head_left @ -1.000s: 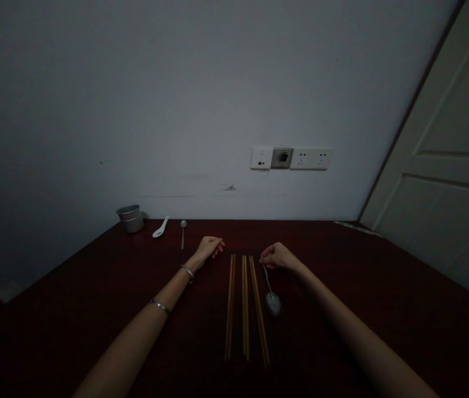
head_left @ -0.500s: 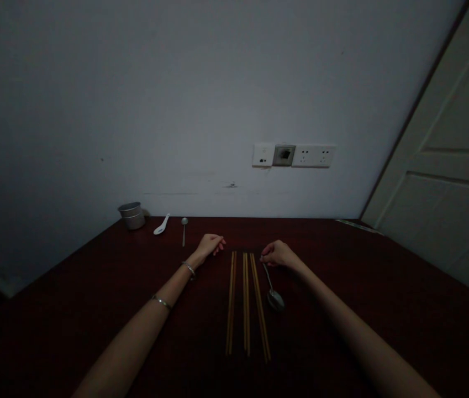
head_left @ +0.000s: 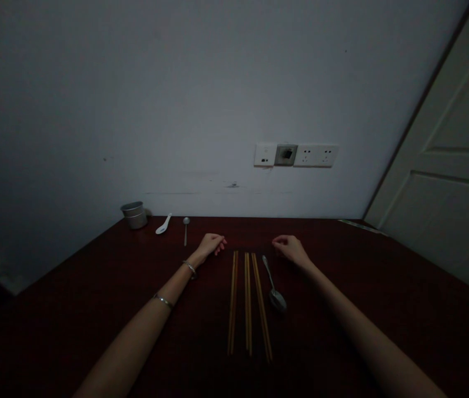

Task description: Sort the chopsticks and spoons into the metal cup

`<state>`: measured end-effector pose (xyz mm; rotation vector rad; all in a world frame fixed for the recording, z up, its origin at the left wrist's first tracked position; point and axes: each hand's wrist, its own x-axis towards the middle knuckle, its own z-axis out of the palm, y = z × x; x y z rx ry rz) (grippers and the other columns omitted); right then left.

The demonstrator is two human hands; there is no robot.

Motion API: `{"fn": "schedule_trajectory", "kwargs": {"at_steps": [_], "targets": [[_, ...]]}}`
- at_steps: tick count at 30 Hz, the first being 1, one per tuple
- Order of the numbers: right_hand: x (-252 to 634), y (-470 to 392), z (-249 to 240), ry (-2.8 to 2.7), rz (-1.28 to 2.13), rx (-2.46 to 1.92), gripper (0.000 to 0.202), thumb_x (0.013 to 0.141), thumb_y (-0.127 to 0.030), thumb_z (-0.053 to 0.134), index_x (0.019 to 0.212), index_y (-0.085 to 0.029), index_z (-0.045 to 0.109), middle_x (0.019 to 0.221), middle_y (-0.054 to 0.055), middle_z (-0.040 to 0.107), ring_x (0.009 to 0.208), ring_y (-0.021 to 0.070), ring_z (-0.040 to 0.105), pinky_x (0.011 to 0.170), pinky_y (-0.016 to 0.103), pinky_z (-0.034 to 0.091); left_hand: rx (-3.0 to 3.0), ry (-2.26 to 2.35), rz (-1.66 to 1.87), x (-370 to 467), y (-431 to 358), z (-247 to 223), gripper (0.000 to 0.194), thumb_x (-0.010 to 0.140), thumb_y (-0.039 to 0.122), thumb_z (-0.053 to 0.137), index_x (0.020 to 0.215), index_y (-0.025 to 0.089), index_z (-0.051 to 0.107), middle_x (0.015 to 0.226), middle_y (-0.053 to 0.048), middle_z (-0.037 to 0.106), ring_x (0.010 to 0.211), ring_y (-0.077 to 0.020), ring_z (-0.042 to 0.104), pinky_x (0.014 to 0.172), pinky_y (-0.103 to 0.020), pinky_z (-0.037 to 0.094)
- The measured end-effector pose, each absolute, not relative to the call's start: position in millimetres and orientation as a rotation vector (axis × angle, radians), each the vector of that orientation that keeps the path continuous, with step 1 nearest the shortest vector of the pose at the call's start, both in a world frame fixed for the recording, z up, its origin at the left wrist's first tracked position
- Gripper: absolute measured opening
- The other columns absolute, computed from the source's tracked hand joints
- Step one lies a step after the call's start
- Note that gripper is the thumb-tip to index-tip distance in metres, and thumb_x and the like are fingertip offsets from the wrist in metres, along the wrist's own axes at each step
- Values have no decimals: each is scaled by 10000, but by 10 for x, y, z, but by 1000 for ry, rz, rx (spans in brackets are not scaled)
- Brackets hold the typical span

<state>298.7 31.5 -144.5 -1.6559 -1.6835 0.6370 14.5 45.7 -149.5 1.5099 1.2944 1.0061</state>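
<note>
My left hand, with bangles on the wrist and forearm, rests at the left of the chopsticks' far ends, fingers loosely bent and apart, holding nothing. Three pairs of wooden chopsticks lie lengthwise side by side: a left pair, a middle pair and a right pair, slightly slanted. Beside the right pair lies a metal spoon, its bowl towards me and its handle pointing away. My right hand is just right of the handle's end, apart from it, fingers loosely curved with nothing in them.
On the dark red table, at the far left, are a metal cup, a white soup spoon and a small long-handled metal spoon. The wall behind carries sockets. A door stands at the right.
My right hand has let go of the metal spoon's handle and moved right and slightly away. The spoon stays lying by the chopsticks. My left hand has barely moved.
</note>
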Motion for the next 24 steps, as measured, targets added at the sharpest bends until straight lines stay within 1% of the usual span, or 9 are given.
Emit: {"fn": "schedule_trajectory", "kwargs": {"at_steps": [2,3,5,7,9,12,16,20,24], "targets": [[3134,315,-1492,-1742,343,-1652,239,769,-247,498,918,-144,654,827,66,663,770,164,620,720,245,466,1508,1293,1001,144,457,-1496,247,806,248,441,668,104,587,510,11,532,381,-47,424,354,-156,308],[3202,310,-1523,-1770,209,-1676,279,779,-246,482,979,-141,645,952,93,647,884,188,601,794,269,445,1506,1292,1001,143,459,-1499,245,805,247,441,670,104,587,509,12,531,379,-46,423,354,-156,309],[3311,295,-1594,-1790,2,-1780,356,794,-258,462,1100,-143,603,1186,141,541,1065,243,520,883,333,399,1507,1285,1005,138,467,-1507,242,802,251,443,677,103,588,513,13,532,377,-46,424,354,-157,310],[3371,287,-1660,-1768,-96,-1919,406,810,-288,442,1171,-148,564,1307,170,432,1155,290,447,915,394,368,1514,1277,1005,129,480,-1519,244,801,257,443,680,104,589,517,13,536,374,-45,423,356,-158,313],[3388,295,-1713,-1775,-102,-2014,420,829,-312,406,1186,-150,557,1322,178,418,1183,304,420,932,425,345,1521,1276,998,122,495,-1533,249,801,259,442,675,104,590,512,14,534,373,-45,422,358,-158,315],[3380,323,-1761,-1838,-119,-2039,416,843,-309,360,1166,-158,573,1279,150,484,1197,287,409,957,421,318,1524,1278,981,122,507,-1553,257,803,265,442,672,103,593,504,16,529,371,-44,421,362,-158,317],[3382,345,-1798,-1862,-182,-2042,418,843,-315,343,1158,-174,577,1251,120,523,1193,281,417,951,413,326,1492,1259,975,141,474,-1489,255,802,284,451,701,102,597,522,8,540,383,-50,430,355,-158,315],[3393,348,-1835,-1881,-235,-2053,425,843,-320,331,1157,-174,576,1252,112,525,1169,302,438,932,428,344,1542,1268,1018,85,441,-1180,274,804,330,454,759,106,607,570,-9,566,411,-59,452,357,-159,315],[3391,366,-1876,-1900,-285,-2064,436,846,-323,312,1163,-165,567,1249,109,527,1161,324,437,914,447,356,1708,1404,1113,-196,516,-779,214,768,284,487,779,118,622,644,-24,605,459,-73,486,400,-171,348]]}}
